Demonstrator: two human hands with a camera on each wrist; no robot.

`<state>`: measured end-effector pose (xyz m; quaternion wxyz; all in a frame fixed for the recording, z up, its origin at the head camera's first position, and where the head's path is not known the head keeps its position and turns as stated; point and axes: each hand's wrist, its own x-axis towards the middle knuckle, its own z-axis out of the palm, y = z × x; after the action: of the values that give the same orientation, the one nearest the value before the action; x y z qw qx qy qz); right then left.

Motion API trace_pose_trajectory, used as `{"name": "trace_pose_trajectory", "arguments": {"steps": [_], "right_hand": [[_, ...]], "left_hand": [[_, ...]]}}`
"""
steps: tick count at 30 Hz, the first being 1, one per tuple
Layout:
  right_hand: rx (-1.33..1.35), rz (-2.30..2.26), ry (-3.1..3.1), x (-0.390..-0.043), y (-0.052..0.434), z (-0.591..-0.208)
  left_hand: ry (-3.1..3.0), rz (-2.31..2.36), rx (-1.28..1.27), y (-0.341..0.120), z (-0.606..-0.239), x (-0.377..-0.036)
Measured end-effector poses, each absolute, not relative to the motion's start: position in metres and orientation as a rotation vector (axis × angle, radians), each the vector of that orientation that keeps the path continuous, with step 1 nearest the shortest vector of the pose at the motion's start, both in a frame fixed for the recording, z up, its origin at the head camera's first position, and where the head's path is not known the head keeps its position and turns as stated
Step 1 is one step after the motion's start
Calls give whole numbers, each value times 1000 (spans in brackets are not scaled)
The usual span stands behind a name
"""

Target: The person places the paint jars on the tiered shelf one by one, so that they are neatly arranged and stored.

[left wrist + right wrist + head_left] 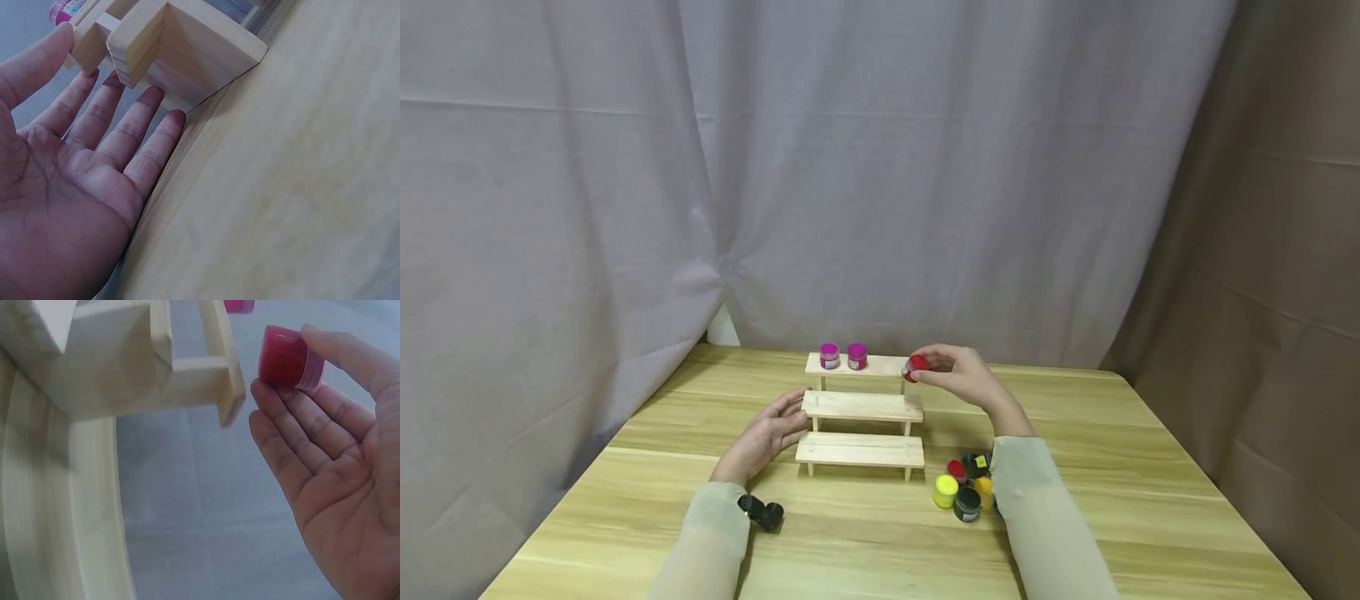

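A three-step wooden stand (861, 450) sits on the table. My right hand (962, 375) pinches a small red paint jar (284, 359) between thumb and fingertips, tilted, close by the right end of the top step. Two magenta jars, one at the left (829, 357) and one beside it (857, 357), stand on the left part of that top step. Against the left side of the stand, my left hand (766, 435) rests with extended fingers, its fingertips right at the wooden end pieces (187, 56) in the left wrist view.
To the right of the stand, several jars are grouped: a yellow one (945, 491), a black one (967, 504), a red one (957, 471) and an orange one (983, 490), partly behind my right sleeve (1037, 500). Grey curtain (925, 183) hangs behind the wooden table (850, 550).
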<state>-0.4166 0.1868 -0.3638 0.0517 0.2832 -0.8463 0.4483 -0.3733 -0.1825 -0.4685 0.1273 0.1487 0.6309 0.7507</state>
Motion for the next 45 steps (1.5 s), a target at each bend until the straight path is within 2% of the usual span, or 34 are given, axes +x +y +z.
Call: {"name": "trace_pose_trajectory", "arguments": {"steps": [23,45], "right_hand": [[703,1393,-2522,-433,138,-376],[642,1387,-2498,-434,131,-385]], "left_hand": [[1842,2187,416,-181,-471,-373],[1842,2200,401,-175,-469,-375]]}}
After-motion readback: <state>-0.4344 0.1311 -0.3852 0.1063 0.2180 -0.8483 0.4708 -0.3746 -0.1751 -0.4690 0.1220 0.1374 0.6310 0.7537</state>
